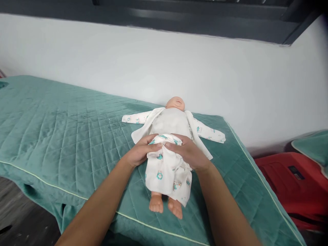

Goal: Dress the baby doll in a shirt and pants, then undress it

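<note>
A baby doll (177, 102) lies on its back on the green quilted cover, feet towards me. Its white printed jacket (209, 133) hangs open at the front, both sleeves spread out, over a plain white middle. White baby pants (161, 174) with teal animal prints cover its legs, and the bare feet poke out below. My left hand (142, 150) grips the waistband from the left, thumb on top. On the right side of the same waistband, my right hand (189, 152) pinches the cloth. The two thumbs nearly meet at the middle; the other fingertips are partly hidden by the fabric.
The green quilted cover (64, 136) drapes over the bed and falls past its front edge. A white wall (153, 65) rises behind, with a dark ledge above. Beside the bed at right stands a red plastic seat or case (294, 184) with green cloth (312, 147).
</note>
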Motion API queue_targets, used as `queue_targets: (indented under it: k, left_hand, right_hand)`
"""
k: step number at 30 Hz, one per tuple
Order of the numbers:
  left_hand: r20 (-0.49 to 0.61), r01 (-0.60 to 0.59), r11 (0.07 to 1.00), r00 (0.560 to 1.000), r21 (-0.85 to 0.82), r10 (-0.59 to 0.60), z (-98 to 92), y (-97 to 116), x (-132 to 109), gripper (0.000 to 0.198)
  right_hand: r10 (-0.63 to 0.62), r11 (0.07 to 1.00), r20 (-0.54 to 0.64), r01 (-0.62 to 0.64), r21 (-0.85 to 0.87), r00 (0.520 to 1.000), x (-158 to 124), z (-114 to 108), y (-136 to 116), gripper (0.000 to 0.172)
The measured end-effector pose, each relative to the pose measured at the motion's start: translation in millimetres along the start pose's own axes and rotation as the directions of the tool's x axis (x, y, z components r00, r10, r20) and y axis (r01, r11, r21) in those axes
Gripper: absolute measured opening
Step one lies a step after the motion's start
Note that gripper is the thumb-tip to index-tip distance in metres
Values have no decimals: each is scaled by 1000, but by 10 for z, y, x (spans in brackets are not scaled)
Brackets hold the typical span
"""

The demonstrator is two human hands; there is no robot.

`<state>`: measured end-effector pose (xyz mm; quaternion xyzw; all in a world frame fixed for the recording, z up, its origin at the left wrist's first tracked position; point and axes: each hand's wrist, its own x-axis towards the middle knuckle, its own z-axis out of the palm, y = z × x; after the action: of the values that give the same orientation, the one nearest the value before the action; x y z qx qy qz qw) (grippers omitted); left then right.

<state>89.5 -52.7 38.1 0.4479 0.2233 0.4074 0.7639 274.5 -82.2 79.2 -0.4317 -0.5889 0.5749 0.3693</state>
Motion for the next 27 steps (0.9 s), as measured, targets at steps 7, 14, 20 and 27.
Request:
queue_targets:
  k: [7,14,20,27]
  left_hand:
    - [-149,-30,998,989,-54,22,197,-56,-353,33]
    - [-321,98,989,938,-107,-127,711,-24,-929,26]
    - [-450,71,990,885,-119,-118,1062,-15,-1302,21]
    - [-509,6,971,851,-239,-131,1256,-285,-1633,30]
  right_hand:
    - [-27,941,75,51,-335,997,-76,8,-36,33]
    - [-55,832,145,125,-541,988,-171,69,-35,30]
    - [-78,737,228,210,-643,971,-135,93,17,23]
    - [-87,504,414,399,-766,906,-191,99,37,19]
